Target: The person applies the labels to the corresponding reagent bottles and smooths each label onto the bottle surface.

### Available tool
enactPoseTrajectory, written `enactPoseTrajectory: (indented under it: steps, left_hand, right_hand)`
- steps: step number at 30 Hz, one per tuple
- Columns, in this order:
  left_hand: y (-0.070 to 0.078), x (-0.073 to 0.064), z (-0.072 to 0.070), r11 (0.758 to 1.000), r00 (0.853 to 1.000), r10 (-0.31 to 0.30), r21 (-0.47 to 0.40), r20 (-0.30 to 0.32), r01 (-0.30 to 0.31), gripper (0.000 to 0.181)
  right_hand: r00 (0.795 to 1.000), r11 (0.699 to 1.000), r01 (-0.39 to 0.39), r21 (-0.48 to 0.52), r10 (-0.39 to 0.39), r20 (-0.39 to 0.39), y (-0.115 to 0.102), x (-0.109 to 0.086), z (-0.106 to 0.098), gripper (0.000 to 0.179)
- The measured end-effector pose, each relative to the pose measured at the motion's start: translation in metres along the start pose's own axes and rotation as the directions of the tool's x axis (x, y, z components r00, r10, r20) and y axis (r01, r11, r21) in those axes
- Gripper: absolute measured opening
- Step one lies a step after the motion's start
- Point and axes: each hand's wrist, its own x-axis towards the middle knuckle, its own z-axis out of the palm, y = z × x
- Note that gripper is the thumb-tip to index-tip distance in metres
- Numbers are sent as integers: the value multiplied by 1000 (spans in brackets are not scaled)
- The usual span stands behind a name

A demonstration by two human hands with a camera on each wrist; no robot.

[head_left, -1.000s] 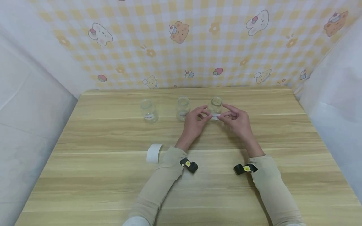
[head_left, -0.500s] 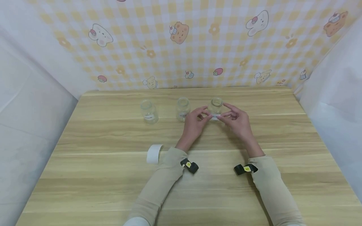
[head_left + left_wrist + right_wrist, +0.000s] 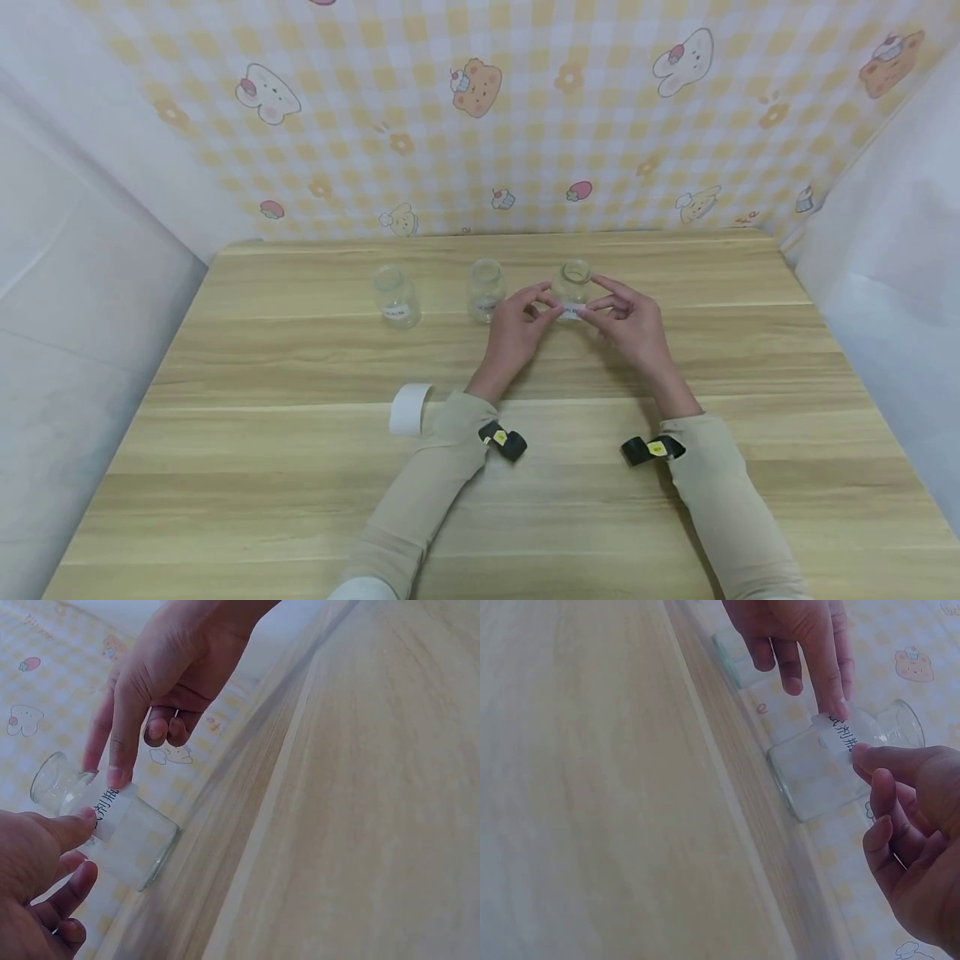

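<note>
A clear, lidless glass jar [image 3: 574, 288] stands upright at the back of the table, between both hands. Across its front lies a white label [image 3: 572, 312] with dark printed characters, plainer in the right wrist view, where the label [image 3: 838, 735] looks slightly raised at one end. My left hand [image 3: 516, 323] holds the jar from the left, thumb tip on the label's left end. From the other side my right hand [image 3: 636, 330] does the same, its thumb on the right end and its index finger along the jar's side near the neck. Fingertips behind the jar are partly hidden.
Two similar labelled glass jars stand to the left, a middle jar [image 3: 486, 282] close by my left hand and a far-left jar [image 3: 394, 293]. A curled white paper strip [image 3: 407, 410] lies beside my left sleeve. A patterned cloth backdrop [image 3: 525, 125] rises behind the wooden table [image 3: 300, 500].
</note>
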Motion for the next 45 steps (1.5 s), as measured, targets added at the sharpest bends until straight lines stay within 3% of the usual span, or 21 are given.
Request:
enactPoseTrajectory:
  steps: [9,16,19,29,35,45]
  left_hand:
    - [0,0,1,1000,1000,1,-1,7,-1,12]
    - [0,-1,1,1000,1000,-8,3,6,8,11]
    - [0,-1,2,1000,1000,-9,6,5,9,11]
    - [-1,-1,4,999,1000,3,35,2,-3,12]
    - [-1,-2,4,999,1000,11,34,-7,-10,14]
    - [-2,-2,6,999,1000,17,46,-17,-16,14]
  right_hand:
    - [1000,1000,14,-6,-13,6,-6,-2,-1,54]
    - [1000,1000,-4,-26,4,-3,28,10,-2,56]
    - [1000,999,-16,-28,16,-3,30,11,-3,56]
    - [1000,999,-4,-44,5,25,-7,-1,-3,54]
    - [1000,998,-18,-67,19,23,-10,-2,-3,53]
    - [1000,998,-17,-56,17,0,24,9,-4,55]
